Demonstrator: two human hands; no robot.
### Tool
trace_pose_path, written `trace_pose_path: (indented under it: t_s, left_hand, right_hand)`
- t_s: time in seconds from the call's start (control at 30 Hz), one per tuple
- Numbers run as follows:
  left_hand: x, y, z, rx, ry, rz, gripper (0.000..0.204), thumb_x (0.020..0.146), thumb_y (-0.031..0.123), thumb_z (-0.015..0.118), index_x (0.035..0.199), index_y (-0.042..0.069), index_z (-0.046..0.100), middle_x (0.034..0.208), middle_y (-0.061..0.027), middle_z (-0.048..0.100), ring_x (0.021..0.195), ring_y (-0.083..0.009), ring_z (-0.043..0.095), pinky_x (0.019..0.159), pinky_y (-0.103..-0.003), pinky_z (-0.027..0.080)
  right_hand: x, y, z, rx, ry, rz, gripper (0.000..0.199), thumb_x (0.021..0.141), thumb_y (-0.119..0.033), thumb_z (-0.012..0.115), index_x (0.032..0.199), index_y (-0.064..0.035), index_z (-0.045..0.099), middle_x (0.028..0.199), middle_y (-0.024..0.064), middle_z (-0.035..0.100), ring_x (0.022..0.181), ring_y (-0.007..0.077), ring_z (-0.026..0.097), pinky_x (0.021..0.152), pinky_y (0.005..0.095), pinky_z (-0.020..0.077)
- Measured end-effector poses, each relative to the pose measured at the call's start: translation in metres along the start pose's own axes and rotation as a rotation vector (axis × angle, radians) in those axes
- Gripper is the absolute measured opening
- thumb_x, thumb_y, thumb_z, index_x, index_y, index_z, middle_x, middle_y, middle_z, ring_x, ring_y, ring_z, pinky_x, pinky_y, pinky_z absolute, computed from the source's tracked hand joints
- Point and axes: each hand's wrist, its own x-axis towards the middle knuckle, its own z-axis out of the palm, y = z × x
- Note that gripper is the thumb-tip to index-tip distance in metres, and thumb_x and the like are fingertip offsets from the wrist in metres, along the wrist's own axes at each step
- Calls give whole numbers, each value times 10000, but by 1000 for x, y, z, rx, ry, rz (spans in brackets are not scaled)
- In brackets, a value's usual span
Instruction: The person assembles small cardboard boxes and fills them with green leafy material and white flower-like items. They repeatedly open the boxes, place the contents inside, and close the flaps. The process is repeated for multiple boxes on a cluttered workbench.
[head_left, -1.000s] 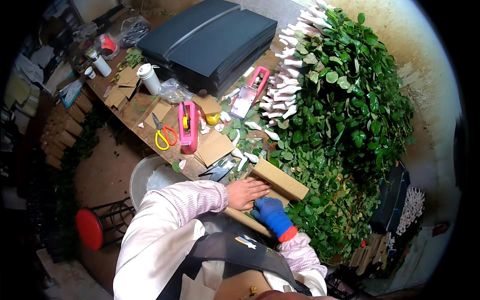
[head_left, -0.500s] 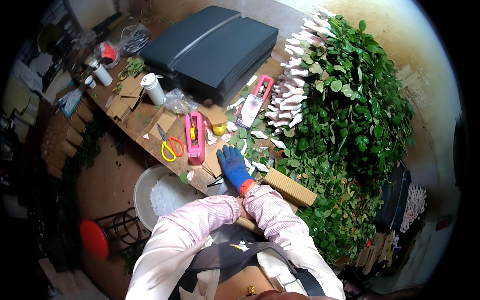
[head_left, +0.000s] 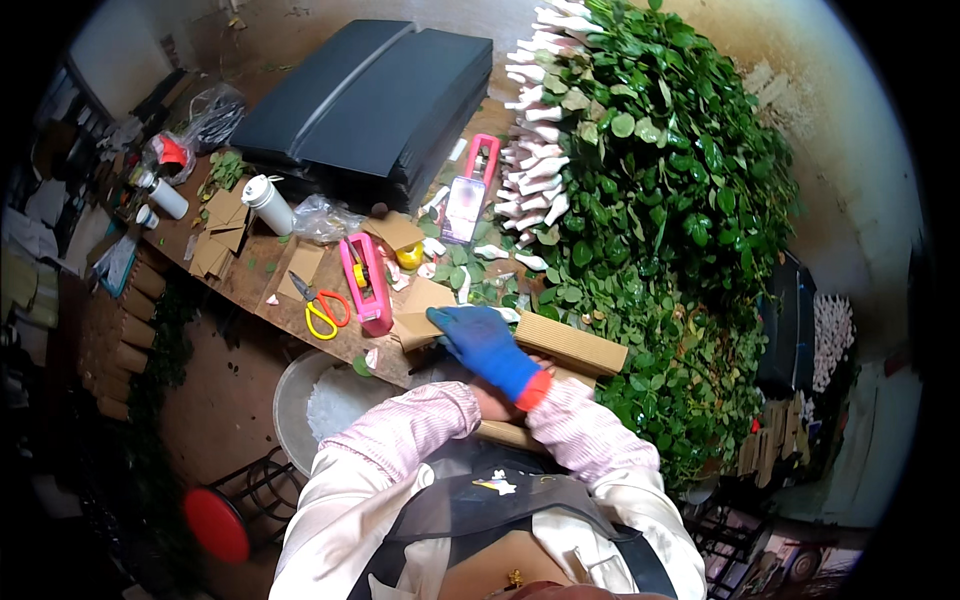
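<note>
My right hand (head_left: pixel 478 343), in a blue work glove with an orange cuff, crosses over my left wrist. Its fingertips pinch the edge of a small brown cardboard piece (head_left: pixel 416 326) at the table's near edge; motion smears them a little. My bare left hand (head_left: pixel 494 400) lies beneath the right forearm, mostly hidden, against a folded corrugated cardboard sheet (head_left: pixel 572 343) in front of me. Its finger pose cannot be made out. Left of the gloved hand lie a pink tape dispenser (head_left: pixel 367 285) and scissors (head_left: pixel 322 306) with yellow and red handles.
A stack of dark sheets (head_left: pixel 390 100) stands at the back. Leafy stems with white-wrapped heads (head_left: pixel 535 165) pile up to the right. A white bottle (head_left: pixel 268 205), a second pink dispenser (head_left: pixel 482 158), a pale bin (head_left: pixel 292 410) and a red stool (head_left: pixel 216 525) surround me.
My gloved right hand has gone from lying spread on the cardboard to gripping its edge, which is now raised. The view has shifted, so the table things appear farther left.
</note>
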Motion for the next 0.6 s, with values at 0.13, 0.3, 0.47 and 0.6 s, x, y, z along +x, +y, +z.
trace_pose_path:
  t_s: [0.13, 0.3, 0.47, 0.6]
  left_hand:
    - [-7, -5, 7, -58, -289, 13, 524, 997, 362, 466, 1443, 88, 498, 1406, -152, 572, 1280, -341, 552, 1118, -454, 414]
    - [10, 11, -24, 101, -32, 90, 517, 902, 404, 611, 1284, 58, 648, 1352, -155, 614, 1335, -351, 496, 1159, -508, 335]
    - [12, 12, -39, 62, -87, 127, 524, 890, 353, 619, 1308, 38, 621, 1391, -171, 579, 1373, -360, 455, 1166, -535, 319]
    - [-4, -2, -69, 85, 10, 118, 428, 859, 169, 654, 1261, 22, 628, 1331, -190, 611, 1253, -360, 564, 1092, -508, 396]
  right_hand:
    - [-89, -15, -79, 461, 86, 393, 329, 916, -276, 714, 1186, -87, 710, 1028, 164, 729, 909, 329, 704, 835, 417, 560]
    - [-190, 14, -66, 1301, -61, 1127, 425, 981, -364, 683, 1151, 25, 691, 977, 48, 710, 839, 131, 671, 721, 331, 574]
    - [-180, 28, -62, 744, -356, 1155, 497, 946, -522, 658, 897, -30, 701, 685, 71, 719, 584, 146, 689, 612, 289, 551]
    - [-172, 30, -63, 693, -434, 1159, 550, 941, -593, 607, 849, -60, 709, 691, 50, 722, 617, 170, 699, 673, 340, 557]
